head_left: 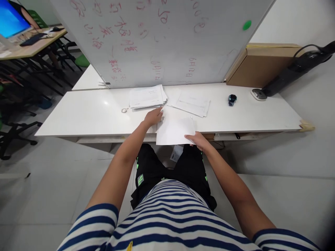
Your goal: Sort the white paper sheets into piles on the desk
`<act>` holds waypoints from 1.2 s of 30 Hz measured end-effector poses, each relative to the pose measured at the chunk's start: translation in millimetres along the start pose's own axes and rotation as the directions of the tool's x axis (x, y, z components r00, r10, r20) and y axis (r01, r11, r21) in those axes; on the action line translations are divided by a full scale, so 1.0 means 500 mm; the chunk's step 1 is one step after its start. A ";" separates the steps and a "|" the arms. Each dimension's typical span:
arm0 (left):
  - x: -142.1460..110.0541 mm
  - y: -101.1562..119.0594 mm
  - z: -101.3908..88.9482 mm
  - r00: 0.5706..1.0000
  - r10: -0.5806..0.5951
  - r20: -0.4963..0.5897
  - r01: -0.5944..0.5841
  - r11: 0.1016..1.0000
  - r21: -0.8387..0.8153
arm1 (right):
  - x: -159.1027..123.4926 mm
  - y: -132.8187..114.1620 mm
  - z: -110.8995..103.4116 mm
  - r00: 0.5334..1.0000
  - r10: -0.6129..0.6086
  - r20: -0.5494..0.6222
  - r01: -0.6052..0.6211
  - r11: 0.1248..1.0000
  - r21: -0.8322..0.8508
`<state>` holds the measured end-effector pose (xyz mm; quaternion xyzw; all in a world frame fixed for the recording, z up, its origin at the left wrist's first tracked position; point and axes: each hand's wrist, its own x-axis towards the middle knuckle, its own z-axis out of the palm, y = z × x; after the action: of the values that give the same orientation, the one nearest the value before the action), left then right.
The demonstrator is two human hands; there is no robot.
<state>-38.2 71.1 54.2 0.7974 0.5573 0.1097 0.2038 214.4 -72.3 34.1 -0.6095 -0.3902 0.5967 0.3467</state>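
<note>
A blank white sheet of paper [175, 130] extends over the table's front edge toward me. My right hand [197, 140] grips its near right corner, thumb on top and fingers underneath. My left hand [154, 116] is closed at the sheet's upper left edge, its fingertips close to the front corner of a paper stack [146, 97]. What lies under those fingertips is partly hidden. Right of that stack, a second, looser pile of printed papers [192, 103] lies spread at an angle.
On the white table [86, 111] lie a small ring-shaped item [124, 110] at left and a dark wristwatch [231, 99] at right. A whiteboard [157, 45] with red writing stands behind. At right are a cardboard box [264, 68] and a black upright device [293, 71].
</note>
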 end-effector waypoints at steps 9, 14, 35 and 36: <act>-0.102 0.046 0.006 0.852 0.193 -0.486 -0.163 0.981 0.104 | -0.062 -0.039 -0.067 0.997 0.007 -0.080 -0.011 0.998 -0.058; -0.163 0.041 0.072 0.834 0.147 -0.532 -0.057 0.982 0.182 | -0.128 -0.073 -0.136 0.991 -0.047 -0.129 0.042 0.998 -0.040; -0.155 0.032 0.107 0.853 -0.033 -0.521 0.141 0.976 0.168 | -0.175 -0.069 -0.145 0.993 -0.098 -0.070 0.100 0.995 0.028; -0.154 0.032 0.107 0.853 -0.036 -0.521 0.140 0.977 0.162 | -0.172 -0.065 -0.145 0.993 -0.093 -0.073 0.096 0.995 0.029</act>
<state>-30.4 -16.6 17.6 0.7286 0.6353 0.2547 -0.0263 286.0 -130.8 105.6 -0.6058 -0.3961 0.5635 0.3982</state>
